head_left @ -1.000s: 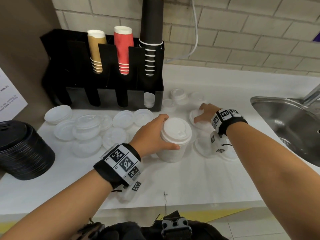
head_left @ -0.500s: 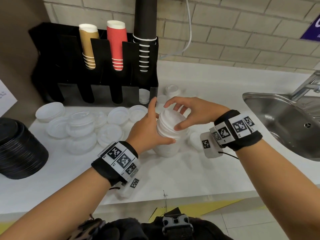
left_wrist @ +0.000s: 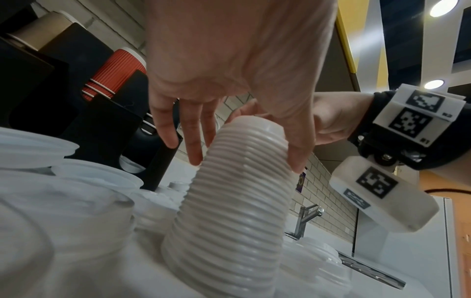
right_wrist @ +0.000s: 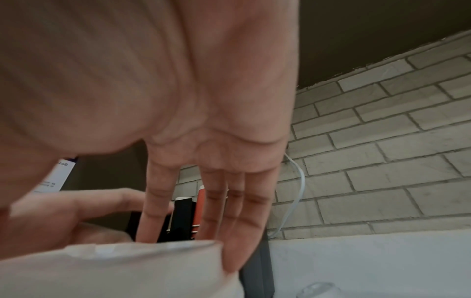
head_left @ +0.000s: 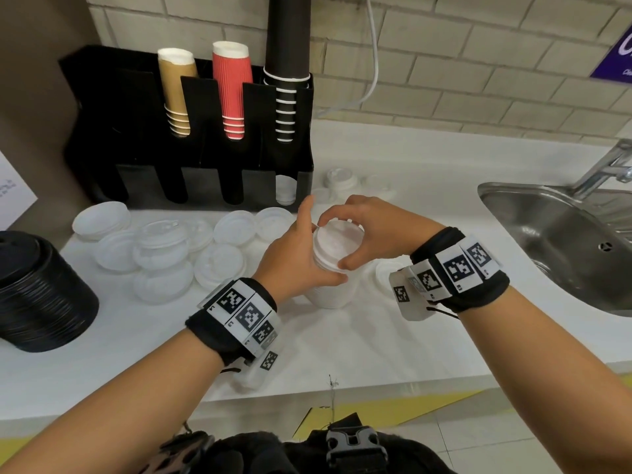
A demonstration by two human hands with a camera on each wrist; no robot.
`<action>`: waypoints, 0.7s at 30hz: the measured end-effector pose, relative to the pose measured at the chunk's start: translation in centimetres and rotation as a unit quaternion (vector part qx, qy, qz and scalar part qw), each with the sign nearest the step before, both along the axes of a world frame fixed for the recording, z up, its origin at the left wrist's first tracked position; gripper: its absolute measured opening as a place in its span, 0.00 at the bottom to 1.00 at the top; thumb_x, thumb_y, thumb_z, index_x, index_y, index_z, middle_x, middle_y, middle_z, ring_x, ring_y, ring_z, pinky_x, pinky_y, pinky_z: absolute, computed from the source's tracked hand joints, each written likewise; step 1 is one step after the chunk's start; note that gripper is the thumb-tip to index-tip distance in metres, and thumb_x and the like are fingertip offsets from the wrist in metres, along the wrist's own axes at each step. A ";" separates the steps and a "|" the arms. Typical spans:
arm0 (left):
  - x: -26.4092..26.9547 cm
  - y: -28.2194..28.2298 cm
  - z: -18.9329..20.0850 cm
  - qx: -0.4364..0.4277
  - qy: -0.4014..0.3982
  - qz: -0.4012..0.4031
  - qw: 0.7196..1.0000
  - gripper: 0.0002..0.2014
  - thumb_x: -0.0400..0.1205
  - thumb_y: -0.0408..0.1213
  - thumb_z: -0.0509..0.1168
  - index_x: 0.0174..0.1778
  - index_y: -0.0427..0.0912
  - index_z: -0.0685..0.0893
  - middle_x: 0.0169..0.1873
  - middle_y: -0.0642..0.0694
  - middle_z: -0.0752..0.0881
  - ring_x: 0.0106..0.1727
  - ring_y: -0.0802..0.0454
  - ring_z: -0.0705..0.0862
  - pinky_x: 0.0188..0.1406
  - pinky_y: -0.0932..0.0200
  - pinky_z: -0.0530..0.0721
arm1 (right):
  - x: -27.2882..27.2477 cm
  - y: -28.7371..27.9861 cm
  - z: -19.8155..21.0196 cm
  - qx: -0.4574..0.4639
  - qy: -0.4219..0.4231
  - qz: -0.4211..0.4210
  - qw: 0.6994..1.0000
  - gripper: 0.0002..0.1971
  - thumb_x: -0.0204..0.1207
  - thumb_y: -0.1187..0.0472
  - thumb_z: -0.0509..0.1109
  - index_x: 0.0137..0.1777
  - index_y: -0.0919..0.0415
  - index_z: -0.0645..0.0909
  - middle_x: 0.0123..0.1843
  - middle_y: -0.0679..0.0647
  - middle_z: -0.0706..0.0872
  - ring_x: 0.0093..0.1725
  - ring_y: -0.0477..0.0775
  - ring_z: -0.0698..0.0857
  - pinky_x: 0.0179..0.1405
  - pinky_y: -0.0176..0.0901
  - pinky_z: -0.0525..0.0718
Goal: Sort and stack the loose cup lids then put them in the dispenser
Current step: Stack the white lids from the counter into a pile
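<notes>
A tall stack of white cup lids (head_left: 337, 265) (left_wrist: 237, 211) stands on the white counter in the middle. My left hand (head_left: 301, 254) (left_wrist: 229, 125) grips the stack's upper part from the left, thumb on the near side. My right hand (head_left: 366, 227) (right_wrist: 203, 201) holds the topmost white lid (head_left: 337, 239) (right_wrist: 127, 260) by its rim with fingertips and thumb, on top of the stack. The black dispenser (head_left: 143, 138) stands behind, at the back left, with brown, red and black cups in its upper slots. Loose white and clear lids (head_left: 219, 265) lie to the left.
A stack of black lids (head_left: 37, 295) sits at the left edge. More small white lids (head_left: 342, 179) lie behind my hands, and one (head_left: 384, 273) lies under the right wrist. A steel sink (head_left: 564, 248) with a tap is on the right.
My right hand picked a lid from the counter on the right, brought it over the stack and set it down on top. The left hand kept its hold on the stack.
</notes>
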State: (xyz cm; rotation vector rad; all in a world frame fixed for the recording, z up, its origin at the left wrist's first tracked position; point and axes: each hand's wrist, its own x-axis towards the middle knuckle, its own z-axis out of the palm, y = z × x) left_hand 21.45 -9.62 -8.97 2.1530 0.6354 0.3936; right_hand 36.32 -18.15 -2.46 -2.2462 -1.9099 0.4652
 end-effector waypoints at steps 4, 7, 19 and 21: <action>-0.1 -0.1 0.3 0.031 0.001 -0.007 0.999 0.46 0.62 0.53 0.83 0.74 0.52 0.69 0.65 0.52 0.78 0.63 0.50 0.79 0.61 0.48 0.82 | 0.2 -0.2 -0.5 0.012 0.028 0.000 1.000 0.34 0.60 0.52 0.84 0.67 0.40 0.76 0.57 0.52 0.77 0.56 0.51 0.77 0.56 0.41 0.76; 0.0 0.2 0.6 0.029 -0.003 -0.012 1.000 0.44 0.62 0.54 0.83 0.73 0.51 0.71 0.66 0.53 0.79 0.64 0.52 0.79 0.63 0.47 0.81 | 1.6 -0.3 0.3 -0.020 0.101 -0.003 0.995 0.32 0.57 0.45 0.84 0.63 0.38 0.77 0.56 0.44 0.81 0.54 0.43 0.81 0.49 0.30 0.78; 0.5 0.6 1.7 0.081 0.085 -0.005 0.993 0.39 0.59 0.58 0.83 0.64 0.53 0.76 0.59 0.57 0.80 0.54 0.56 0.80 0.57 0.53 0.80 | 13.4 10.8 -2.5 -0.041 0.013 -0.227 0.973 0.18 0.83 0.65 0.60 0.71 0.65 0.76 0.72 0.63 0.77 0.70 0.64 0.76 0.69 0.51 0.75; 0.5 0.6 1.5 0.077 0.076 0.000 0.994 0.39 0.59 0.58 0.83 0.64 0.54 0.76 0.59 0.58 0.80 0.52 0.57 0.79 0.56 0.56 0.79 | 14.3 12.8 -3.5 -0.072 -0.023 -0.215 0.974 0.22 0.82 0.64 0.61 0.76 0.63 0.71 0.75 0.62 0.74 0.73 0.63 0.74 0.70 0.51 0.72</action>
